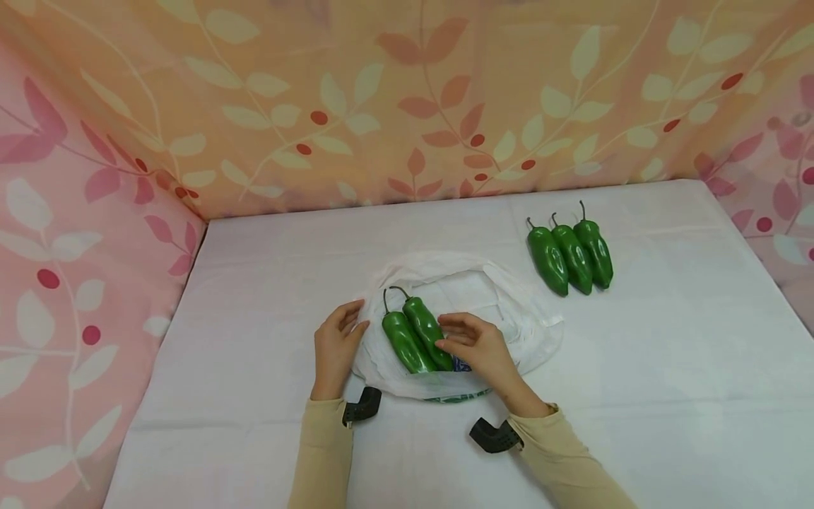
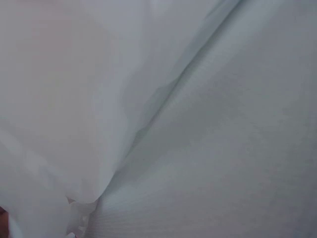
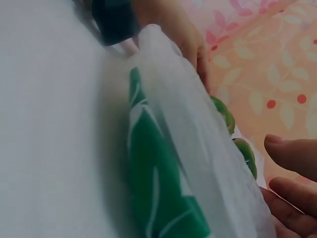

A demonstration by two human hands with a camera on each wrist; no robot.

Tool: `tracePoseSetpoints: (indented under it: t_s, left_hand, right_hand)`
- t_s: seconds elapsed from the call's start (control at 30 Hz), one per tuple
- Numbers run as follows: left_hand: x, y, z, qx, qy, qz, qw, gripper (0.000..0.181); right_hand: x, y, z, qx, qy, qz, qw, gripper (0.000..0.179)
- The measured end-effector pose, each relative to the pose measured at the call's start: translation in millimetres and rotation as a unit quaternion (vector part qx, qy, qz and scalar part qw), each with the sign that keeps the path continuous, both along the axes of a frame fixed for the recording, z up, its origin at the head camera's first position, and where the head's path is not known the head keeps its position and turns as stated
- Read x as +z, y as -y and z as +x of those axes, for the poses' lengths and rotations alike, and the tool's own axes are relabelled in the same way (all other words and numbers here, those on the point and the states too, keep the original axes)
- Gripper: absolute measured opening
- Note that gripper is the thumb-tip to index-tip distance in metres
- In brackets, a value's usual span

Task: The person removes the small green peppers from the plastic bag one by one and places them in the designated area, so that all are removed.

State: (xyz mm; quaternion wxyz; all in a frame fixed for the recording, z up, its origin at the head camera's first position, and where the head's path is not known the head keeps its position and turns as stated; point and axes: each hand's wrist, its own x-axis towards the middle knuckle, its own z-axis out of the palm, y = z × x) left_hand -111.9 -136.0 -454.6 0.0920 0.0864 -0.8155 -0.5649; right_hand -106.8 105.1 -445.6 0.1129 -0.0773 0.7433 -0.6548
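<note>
Two long green peppers, one on the left (image 1: 405, 342) and one on the right (image 1: 427, 326), lie side by side in the open mouth of a white plastic bag (image 1: 540, 338). At the bag's left edge is my left hand (image 1: 333, 346), its thumb and fingers parted. My right hand (image 1: 482, 348) hovers by the right pepper with fingers loosely bent and nothing gripped. In the right wrist view, that hand's thumb (image 3: 292, 154) stands apart from the fingers, beside the bag's wall with green print (image 3: 158, 183). White bag film (image 2: 59, 99) fills much of the left wrist view.
Three more green peppers, a left (image 1: 547, 260), a middle (image 1: 572, 259) and a right one (image 1: 594, 253), lie in a row at the back right. All rests on a white-covered table (image 1: 248, 339). Floral cloth (image 1: 356, 92) walls the back and both sides.
</note>
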Motion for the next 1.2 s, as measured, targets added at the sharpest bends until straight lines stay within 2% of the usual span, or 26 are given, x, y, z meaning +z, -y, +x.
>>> tracePoseSetpoints:
  t_s: [0.27, 0.47, 0.7, 0.87, 1.03, 1.2]
  left_hand:
    - [-1.4, 0.9, 1.2, -0.004, 0.003, 0.011, 0.9999, 0.035]
    - [-4.1, 1.8, 1.1, -0.005, -0.007, 0.014, 0.9999, 0.036]
    - [-3.4, 0.7, 1.1, -0.008, -0.016, 0.018, 0.9997, 0.037]
    - [-3.9, 0.3, 1.7, -0.005, -0.008, 0.012, 0.9999, 0.035]
    - [-2.9, 0.3, 0.8, -0.003, -0.004, 0.003, 1.0000, 0.035]
    - [-2.4, 0.5, -0.9, 0.000, -0.002, -0.004, 1.0000, 0.035]
  right_hand:
    - [-4.5, 2.1, 0.9, 0.020, -0.026, 0.032, 0.9989, 0.055]
    - [-6.5, 2.6, 1.0, 0.028, -0.053, 0.062, 0.9963, 0.060]
    - [-7.2, -2.3, -1.0, 0.018, -0.046, 0.051, 0.9974, 0.055]
    - [-8.3, -6.5, -2.5, 0.008, -0.027, 0.040, 0.9988, 0.051]
    - [-8.0, -8.8, -5.2, -0.010, -0.026, 0.028, 0.9992, 0.044]
    - [-7.9, -8.6, -6.8, -0.030, -0.029, 0.043, 0.9982, 0.037]
